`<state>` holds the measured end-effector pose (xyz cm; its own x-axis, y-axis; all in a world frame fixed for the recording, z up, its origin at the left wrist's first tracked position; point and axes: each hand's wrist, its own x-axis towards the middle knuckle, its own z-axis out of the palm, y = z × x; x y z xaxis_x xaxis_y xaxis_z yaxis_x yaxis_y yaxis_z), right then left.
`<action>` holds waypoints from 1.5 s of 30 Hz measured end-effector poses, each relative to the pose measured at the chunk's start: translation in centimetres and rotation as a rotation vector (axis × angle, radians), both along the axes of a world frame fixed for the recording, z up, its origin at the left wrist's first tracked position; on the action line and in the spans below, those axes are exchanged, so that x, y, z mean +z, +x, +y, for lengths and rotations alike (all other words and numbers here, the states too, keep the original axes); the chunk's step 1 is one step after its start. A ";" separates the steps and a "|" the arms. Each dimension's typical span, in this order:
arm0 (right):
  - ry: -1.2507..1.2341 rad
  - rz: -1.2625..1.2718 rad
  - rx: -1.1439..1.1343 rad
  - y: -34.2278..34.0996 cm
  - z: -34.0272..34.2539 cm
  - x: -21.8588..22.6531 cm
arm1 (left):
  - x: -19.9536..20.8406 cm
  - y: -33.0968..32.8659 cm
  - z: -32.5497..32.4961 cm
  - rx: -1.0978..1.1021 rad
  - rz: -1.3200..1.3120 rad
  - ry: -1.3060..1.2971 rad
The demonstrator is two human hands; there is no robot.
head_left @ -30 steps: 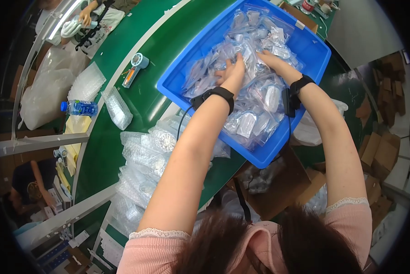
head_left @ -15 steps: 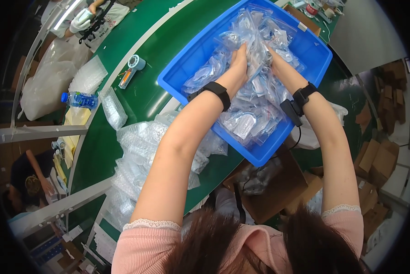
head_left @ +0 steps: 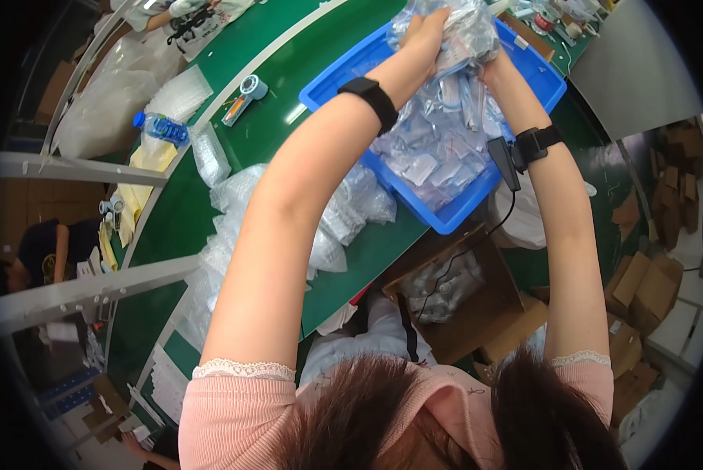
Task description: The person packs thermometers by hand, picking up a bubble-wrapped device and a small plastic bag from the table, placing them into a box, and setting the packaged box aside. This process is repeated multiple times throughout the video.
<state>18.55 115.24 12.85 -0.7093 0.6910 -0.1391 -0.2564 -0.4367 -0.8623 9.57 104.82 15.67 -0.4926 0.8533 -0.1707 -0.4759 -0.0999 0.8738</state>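
Between my two hands is a bunch of clear plastic bags (head_left: 467,35) with small items inside that I cannot make out. My left hand (head_left: 427,37) grips the bunch from its left side, the thumb side showing. On the other side my right hand (head_left: 492,67) holds it, its fingers mostly hidden behind the plastic. The bunch is above the far part of a blue plastic tub (head_left: 438,222). More clear bags (head_left: 438,160) with pale contents and white labels lie heaped inside the tub. Both wrists wear black bands, and a small device with a cable hangs at the right one.
Bubble-wrap pouches (head_left: 344,215) lie on the green table (head_left: 277,129) left of the tub. Beyond them are a tape dispenser (head_left: 250,90) and a blue-capped bottle (head_left: 163,129). Below the table edge is an open cardboard box (head_left: 485,294). Other people are at the left.
Both hands have moved up and away with the bunch of bags, lifting it off the heap. More of the bags in the near part of the tub now shows. The whole view has shifted slightly.
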 end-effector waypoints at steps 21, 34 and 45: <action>0.083 0.170 0.261 -3.7 -20.0 13.0 | 12.2 4.5 -17.4 1.144 1.002 -0.575; 0.091 0.280 0.513 -8.1 -42.6 10.6 | 11.9 1.2 -40.5 1.297 0.899 -0.991; -0.110 0.248 0.613 -11.3 -70.3 2.7 | 6.2 -4.4 -70.7 0.649 0.669 -0.402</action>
<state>7.29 44.98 15.55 -0.9890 0.1443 0.0319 -0.1189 -0.6487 -0.7517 5.17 34.12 21.87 -0.9405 0.3265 0.0941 0.1645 0.1950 0.9669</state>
